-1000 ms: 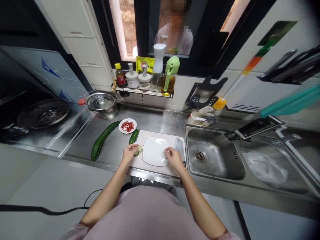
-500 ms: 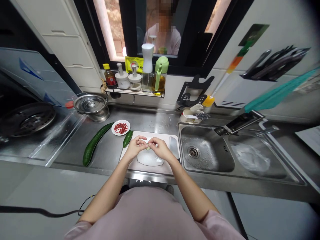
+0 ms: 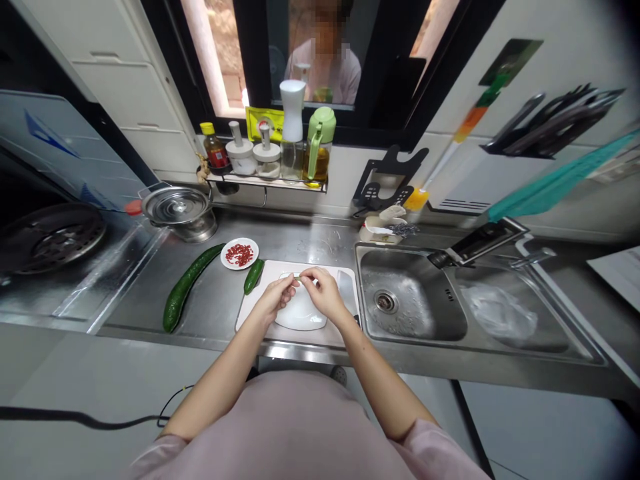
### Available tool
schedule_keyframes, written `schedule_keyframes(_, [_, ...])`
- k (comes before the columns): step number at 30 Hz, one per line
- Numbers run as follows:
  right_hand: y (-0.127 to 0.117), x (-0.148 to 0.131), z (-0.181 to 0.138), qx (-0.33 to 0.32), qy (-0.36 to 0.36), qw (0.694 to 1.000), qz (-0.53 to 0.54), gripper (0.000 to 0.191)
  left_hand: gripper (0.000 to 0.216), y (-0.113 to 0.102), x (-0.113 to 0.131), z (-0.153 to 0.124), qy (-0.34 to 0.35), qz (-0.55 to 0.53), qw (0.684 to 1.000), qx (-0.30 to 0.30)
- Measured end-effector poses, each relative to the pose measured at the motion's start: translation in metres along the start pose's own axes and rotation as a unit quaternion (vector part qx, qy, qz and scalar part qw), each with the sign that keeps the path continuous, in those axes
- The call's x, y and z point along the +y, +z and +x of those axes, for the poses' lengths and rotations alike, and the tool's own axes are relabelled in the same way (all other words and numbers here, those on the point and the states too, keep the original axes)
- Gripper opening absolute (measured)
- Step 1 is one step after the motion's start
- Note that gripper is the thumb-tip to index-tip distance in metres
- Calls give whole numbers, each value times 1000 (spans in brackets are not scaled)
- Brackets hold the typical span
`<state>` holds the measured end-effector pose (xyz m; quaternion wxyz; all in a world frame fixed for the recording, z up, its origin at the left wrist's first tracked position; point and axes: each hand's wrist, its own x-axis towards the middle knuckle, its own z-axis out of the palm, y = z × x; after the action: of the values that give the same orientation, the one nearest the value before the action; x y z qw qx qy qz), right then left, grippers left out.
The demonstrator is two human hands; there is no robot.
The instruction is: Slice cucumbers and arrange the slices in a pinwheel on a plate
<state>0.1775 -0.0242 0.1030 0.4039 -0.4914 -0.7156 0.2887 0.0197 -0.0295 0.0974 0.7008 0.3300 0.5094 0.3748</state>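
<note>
My left hand point(image 3: 277, 298) and my right hand point(image 3: 323, 291) meet over a white plate point(image 3: 301, 317) on a white cutting board point(image 3: 255, 309). Their fingertips pinch a thin cucumber slice point(image 3: 297, 276) between them, above the plate's far edge. A cut cucumber piece point(image 3: 253, 276) lies at the board's left far corner. A knife blade point(image 3: 345, 285) rests on the board's right side, partly behind my right hand.
A whole cucumber point(image 3: 186, 286) and a small dish of red chilli point(image 3: 239, 253) lie on the steel counter to the left. A lidded pot point(image 3: 176, 211) stands behind them. A sink point(image 3: 410, 300) is on the right. A shelf of bottles point(image 3: 267, 153) sits under the window.
My left hand left the slices beside the plate, and both hands came together over the plate with a slice. They then shifted slightly toward its far edge. The camera view dropped a little.
</note>
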Motion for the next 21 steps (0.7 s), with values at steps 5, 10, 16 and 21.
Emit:
schedule_keyframes(5, [-2, -1, -3, -16, -26, 999, -32, 19, 41, -3, 2, 6, -27, -44, 999, -16])
schedule_keyframes(10, [-2, 3, -5, -16, -32, 999, -39, 20, 38, -5, 0, 9, -30, -54, 998, -3])
schedule_keyframes(16, [-2, 9, -7, -27, -57, 997, -50, 19, 36, -5, -4, 11, -66, -67, 995, -16])
schedule_keyframes(21, [6, 21, -10, -21, -21, 999, -37, 17, 39, -5, -10, 16, -13, -33, 999, 13])
